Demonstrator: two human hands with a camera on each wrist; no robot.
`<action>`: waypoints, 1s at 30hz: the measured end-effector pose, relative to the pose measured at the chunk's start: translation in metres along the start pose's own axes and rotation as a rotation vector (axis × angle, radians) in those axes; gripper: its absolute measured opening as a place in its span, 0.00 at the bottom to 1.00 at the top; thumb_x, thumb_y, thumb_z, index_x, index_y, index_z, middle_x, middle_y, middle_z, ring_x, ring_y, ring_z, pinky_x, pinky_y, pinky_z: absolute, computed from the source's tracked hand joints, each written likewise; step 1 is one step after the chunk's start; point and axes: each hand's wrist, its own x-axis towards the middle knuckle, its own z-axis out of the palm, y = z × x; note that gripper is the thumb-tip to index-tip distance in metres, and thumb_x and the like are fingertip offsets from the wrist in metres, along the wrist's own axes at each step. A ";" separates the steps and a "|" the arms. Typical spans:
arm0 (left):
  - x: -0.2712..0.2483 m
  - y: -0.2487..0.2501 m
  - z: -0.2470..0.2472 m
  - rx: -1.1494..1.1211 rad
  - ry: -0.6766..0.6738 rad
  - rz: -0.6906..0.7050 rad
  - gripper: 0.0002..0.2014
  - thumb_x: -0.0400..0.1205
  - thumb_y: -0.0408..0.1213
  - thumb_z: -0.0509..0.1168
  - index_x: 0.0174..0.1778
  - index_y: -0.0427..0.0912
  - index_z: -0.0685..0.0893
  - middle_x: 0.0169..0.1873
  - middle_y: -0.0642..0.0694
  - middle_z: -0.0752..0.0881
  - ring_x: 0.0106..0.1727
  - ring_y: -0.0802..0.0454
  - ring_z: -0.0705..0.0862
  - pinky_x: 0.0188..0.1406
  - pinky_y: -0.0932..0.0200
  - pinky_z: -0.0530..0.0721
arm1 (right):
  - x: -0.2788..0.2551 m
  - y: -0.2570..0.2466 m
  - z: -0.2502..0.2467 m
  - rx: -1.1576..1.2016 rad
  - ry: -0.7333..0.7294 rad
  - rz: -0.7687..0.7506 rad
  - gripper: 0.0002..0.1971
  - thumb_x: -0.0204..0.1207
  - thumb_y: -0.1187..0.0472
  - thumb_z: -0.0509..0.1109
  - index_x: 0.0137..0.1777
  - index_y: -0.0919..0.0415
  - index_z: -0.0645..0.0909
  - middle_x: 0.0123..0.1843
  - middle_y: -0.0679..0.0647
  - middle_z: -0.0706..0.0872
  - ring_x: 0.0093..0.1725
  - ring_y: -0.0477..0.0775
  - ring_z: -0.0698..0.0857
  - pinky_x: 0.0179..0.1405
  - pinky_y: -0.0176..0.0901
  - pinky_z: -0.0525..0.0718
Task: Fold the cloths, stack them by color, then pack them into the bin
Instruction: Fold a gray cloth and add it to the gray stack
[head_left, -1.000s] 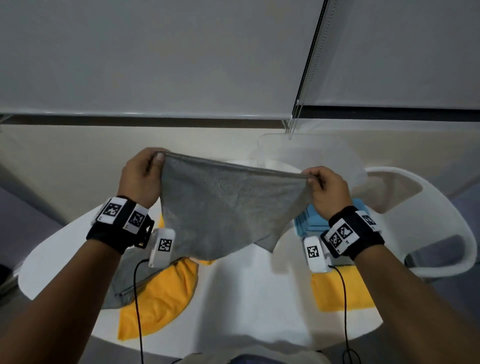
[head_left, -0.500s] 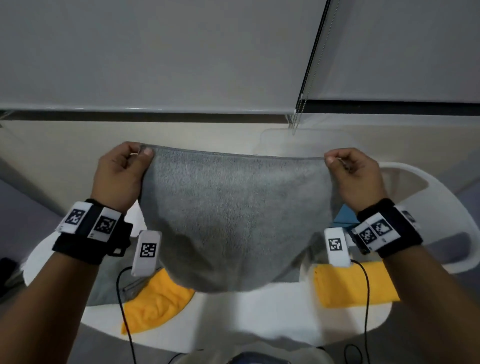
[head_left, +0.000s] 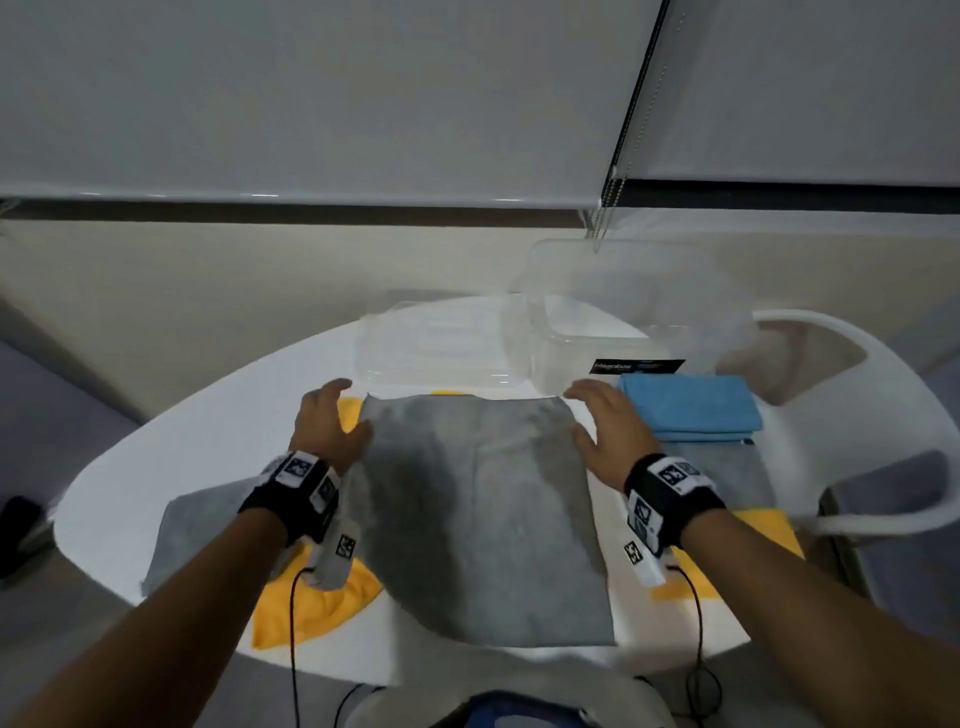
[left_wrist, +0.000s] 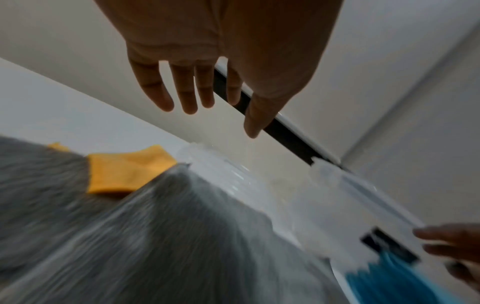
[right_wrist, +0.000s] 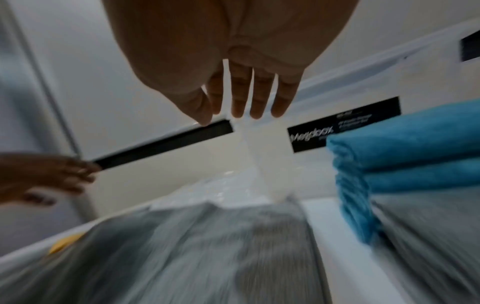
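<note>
1. The grey cloth (head_left: 483, 514) lies spread flat on the white table (head_left: 171, 457), in front of the clear bin (head_left: 623, 332).
2. My left hand (head_left: 324, 421) and my right hand (head_left: 605, 421) are beside its far corners, fingers straight, holding nothing.
3. Folded blue cloths (head_left: 688, 408) are just right of my right hand.

Motion blur smears the grey cloth (left_wrist: 161, 236) in both wrist views.
</note>
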 end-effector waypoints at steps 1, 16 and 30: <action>-0.014 -0.006 0.004 0.043 -0.007 0.049 0.24 0.72 0.45 0.72 0.64 0.48 0.79 0.60 0.36 0.77 0.57 0.33 0.81 0.57 0.40 0.81 | -0.017 -0.001 0.008 0.001 -0.098 -0.034 0.18 0.77 0.65 0.67 0.67 0.61 0.79 0.67 0.58 0.80 0.66 0.57 0.77 0.68 0.43 0.72; -0.111 -0.055 0.047 0.040 -0.287 -0.109 0.15 0.76 0.42 0.74 0.56 0.43 0.85 0.47 0.43 0.89 0.51 0.44 0.87 0.50 0.54 0.82 | -0.117 0.016 0.079 -0.050 -0.719 -0.052 0.41 0.62 0.44 0.80 0.74 0.58 0.71 0.76 0.54 0.63 0.75 0.54 0.65 0.74 0.37 0.68; -0.093 -0.044 0.044 -0.221 -0.299 -0.328 0.18 0.76 0.36 0.74 0.61 0.36 0.85 0.52 0.39 0.89 0.48 0.46 0.85 0.47 0.56 0.78 | -0.131 0.024 0.080 -0.127 -0.720 -0.112 0.26 0.66 0.60 0.73 0.64 0.59 0.71 0.82 0.55 0.55 0.80 0.57 0.61 0.66 0.30 0.58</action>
